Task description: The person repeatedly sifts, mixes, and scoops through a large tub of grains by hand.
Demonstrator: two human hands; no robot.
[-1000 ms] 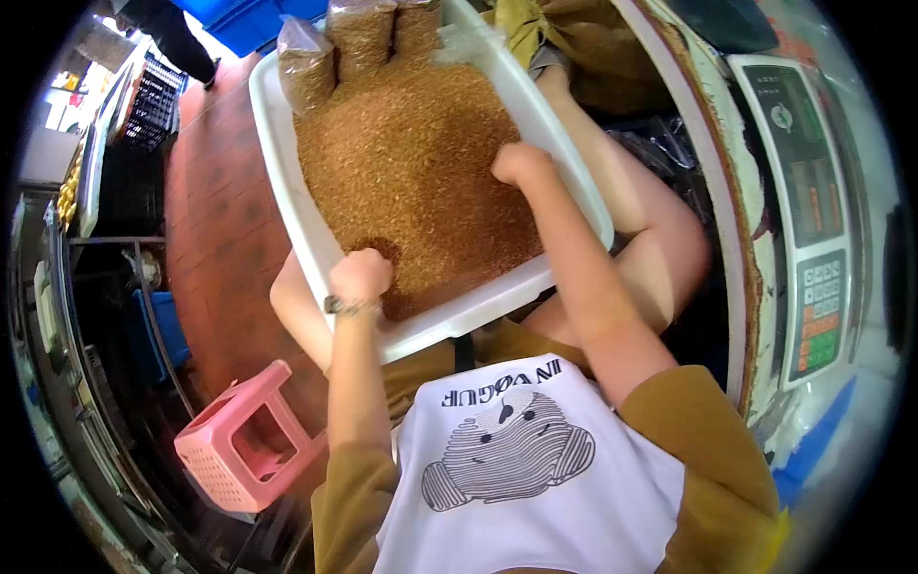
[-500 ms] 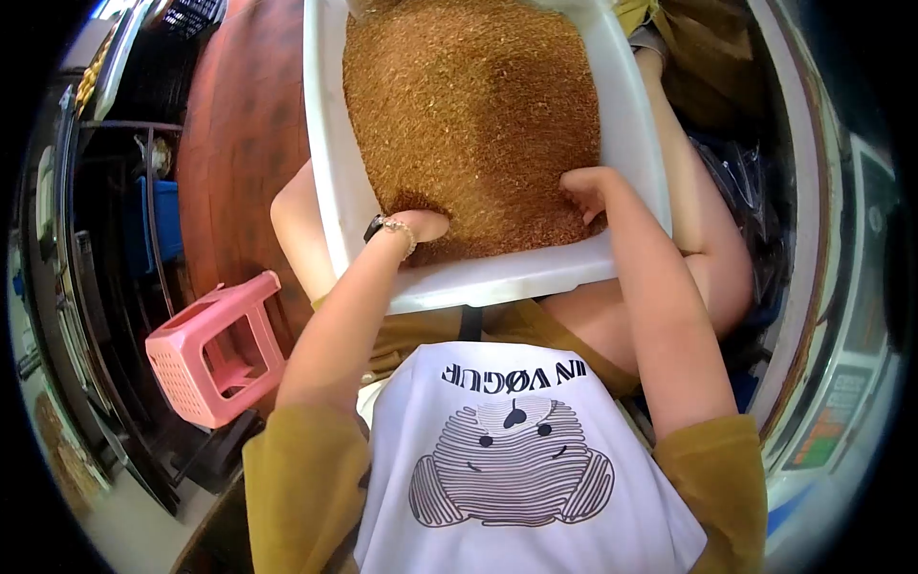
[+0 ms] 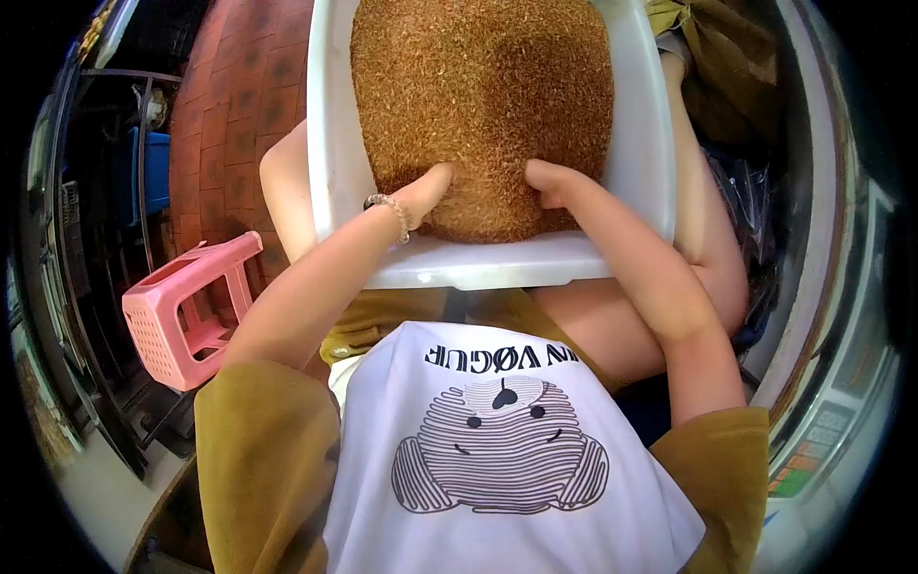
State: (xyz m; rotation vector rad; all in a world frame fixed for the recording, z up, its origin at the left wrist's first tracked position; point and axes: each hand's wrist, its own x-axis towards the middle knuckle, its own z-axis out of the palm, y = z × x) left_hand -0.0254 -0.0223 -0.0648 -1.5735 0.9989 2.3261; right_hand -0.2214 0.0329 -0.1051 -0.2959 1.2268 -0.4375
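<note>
Both hands (image 3: 426, 196) (image 3: 558, 183), fingers mostly hidden, dip into brown flakes (image 3: 478, 105).

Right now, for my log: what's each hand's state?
Left hand: partly buried in loose brown material; open or closed, can't tell.
Right hand: partly buried too; can't tell.

White tub (image 3: 469, 266) with a broad heap of loose brown material (image 3: 483, 105) inside
</note>
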